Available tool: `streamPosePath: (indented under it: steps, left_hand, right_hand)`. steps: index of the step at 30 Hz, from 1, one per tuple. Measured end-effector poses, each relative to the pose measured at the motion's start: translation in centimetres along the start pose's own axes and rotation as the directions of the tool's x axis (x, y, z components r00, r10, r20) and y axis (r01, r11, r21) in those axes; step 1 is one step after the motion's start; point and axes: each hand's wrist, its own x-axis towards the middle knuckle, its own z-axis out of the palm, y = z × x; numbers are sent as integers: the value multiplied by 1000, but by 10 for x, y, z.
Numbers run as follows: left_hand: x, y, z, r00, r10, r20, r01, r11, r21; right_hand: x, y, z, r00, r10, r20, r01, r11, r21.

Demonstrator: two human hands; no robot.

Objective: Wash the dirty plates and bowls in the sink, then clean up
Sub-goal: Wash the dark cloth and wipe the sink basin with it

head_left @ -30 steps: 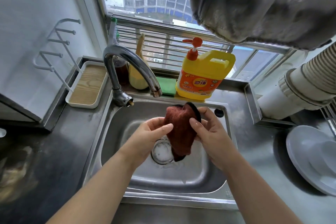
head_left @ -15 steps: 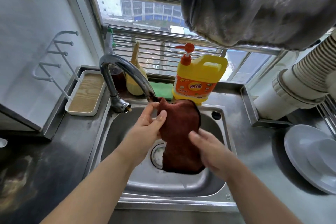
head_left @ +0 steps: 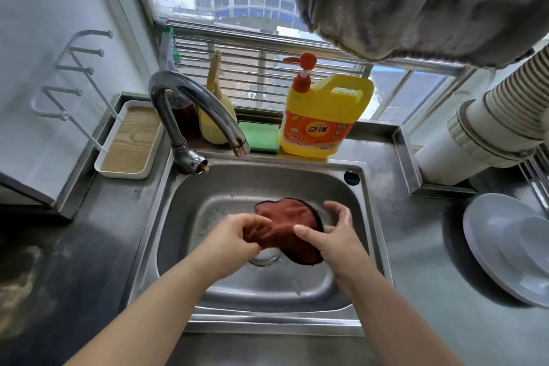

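Holding a cloth (head_left: 285, 226), apparently wet, inside the sink (head_left: 368, 217).

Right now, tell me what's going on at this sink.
A person is working a reddish-brown cloth over the steel sink, just above the drain. The left hand pinches one bunched edge; the right hand holds the other side with its thumb on top. No water is visibly running from the faucet. White plates sit stacked on the counter to the right, and a yellow detergent jug stands behind the basin.
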Motion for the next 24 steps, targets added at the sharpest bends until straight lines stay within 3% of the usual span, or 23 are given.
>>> streamPosePath:
  steps: [3, 5, 8, 10, 12, 14, 18, 20, 22, 24]
  left_hand:
    - [4, -9, 6, 995, 55, -86, -35, 974, 225]
    - [5, -19, 10, 991, 93, -96, -62, 958, 282]
    - [6, -28, 16, 989, 135, 53, -145, 940, 308]
    - [5, -27, 20, 972, 178, 154, -208, 955, 210]
    - [8, -25, 24, 947, 275, 166, -301, 940, 160]
    - [14, -25, 27, 914, 373, 159, -400, 895, 197]
    - [31, -34, 29, 886, 450, 112, -458, 813, 359]
    - [38, -48, 27, 934, 358, 17, -344, 880, 329]
    - [42, -63, 23, 985, 152, -79, -128, 959, 251]
    - [42, -77, 14, 992, -24, -120, 51, 974, 222]
  right_hand:
    - [-3, 5, 4, 981, 15, 193, 34, 969, -246]
    - [-4, 9, 8, 974, 15, 228, 116, 828, -548]
    - [-3, 15, 9, 981, 4, 195, 160, 555, -816]
    - [-3, 13, 7, 956, -29, 292, 270, 475, -837]
    - [-1, 12, 6, 907, 50, 417, 303, 610, -732]
    - [3, 15, 6, 850, 153, 504, 197, 795, -574]
    - [16, 39, 14, 825, 241, 512, 24, 890, -456]
    - [20, 50, 14, 826, 311, 470, -102, 903, -418]
    - [24, 55, 4, 818, 398, 415, -216, 882, -419]
    - [38, 48, -18, 866, 376, 331, -161, 835, -526]
